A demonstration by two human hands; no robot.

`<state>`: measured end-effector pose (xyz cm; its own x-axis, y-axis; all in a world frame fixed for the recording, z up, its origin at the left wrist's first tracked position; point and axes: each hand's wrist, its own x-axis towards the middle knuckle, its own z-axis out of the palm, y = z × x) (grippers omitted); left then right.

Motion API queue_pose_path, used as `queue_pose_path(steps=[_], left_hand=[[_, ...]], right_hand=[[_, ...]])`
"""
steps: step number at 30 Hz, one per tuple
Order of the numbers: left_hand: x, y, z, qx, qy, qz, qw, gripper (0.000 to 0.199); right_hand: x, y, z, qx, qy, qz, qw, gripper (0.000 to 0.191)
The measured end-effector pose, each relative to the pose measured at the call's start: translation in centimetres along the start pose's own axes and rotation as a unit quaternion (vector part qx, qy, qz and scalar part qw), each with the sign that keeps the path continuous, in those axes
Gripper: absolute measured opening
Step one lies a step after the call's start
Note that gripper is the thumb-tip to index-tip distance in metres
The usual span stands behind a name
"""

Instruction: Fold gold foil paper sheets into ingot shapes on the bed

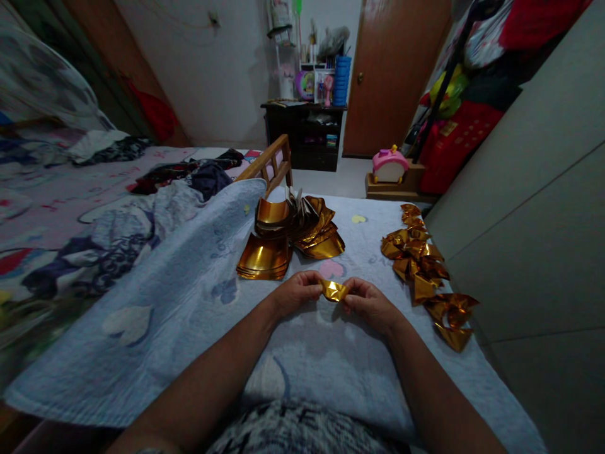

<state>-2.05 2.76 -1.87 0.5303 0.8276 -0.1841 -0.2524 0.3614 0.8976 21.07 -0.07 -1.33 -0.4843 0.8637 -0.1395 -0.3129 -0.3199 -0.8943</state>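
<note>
Between my two hands is a small folded piece of gold foil paper (334, 291), boat-like in outline. My left hand (300, 291) pinches its left end, and my right hand (367, 301) pinches the right end. Just beyond my left hand lie stacks of curved gold foil sheets (265, 255), with more bent gold sheets (321, 233) fanned out beside them. Off to the right, several folded gold foil pieces (416, 255) lie in a row along the cloth's edge, the nearest being a larger group (454, 318).
A pale blue cloth with hearts (189, 328) covers the surface before me. On the left is a bed with rumpled clothes (165, 202) and a wooden rail (265, 161). A white cabinet wall (534, 252) borders the right side. A dark shelf (302, 135) and a door (397, 75) stand behind.
</note>
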Motion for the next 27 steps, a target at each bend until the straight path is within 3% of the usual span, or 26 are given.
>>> queue_pose_path(steps=[14,27], left_hand=[[-0.4,0.2,0.8,-0.07,-0.026,-0.035,0.997,0.041],[-0.3,0.1,1.1,-0.028,0.002,-0.017,0.999,0.037]], right_hand=[[-0.3,-0.5,0.1,0.044,-0.038,0.015,0.998,0.035],[-0.4,-0.4,0.2,0.014,-0.012,0.005,1.0,0.036]])
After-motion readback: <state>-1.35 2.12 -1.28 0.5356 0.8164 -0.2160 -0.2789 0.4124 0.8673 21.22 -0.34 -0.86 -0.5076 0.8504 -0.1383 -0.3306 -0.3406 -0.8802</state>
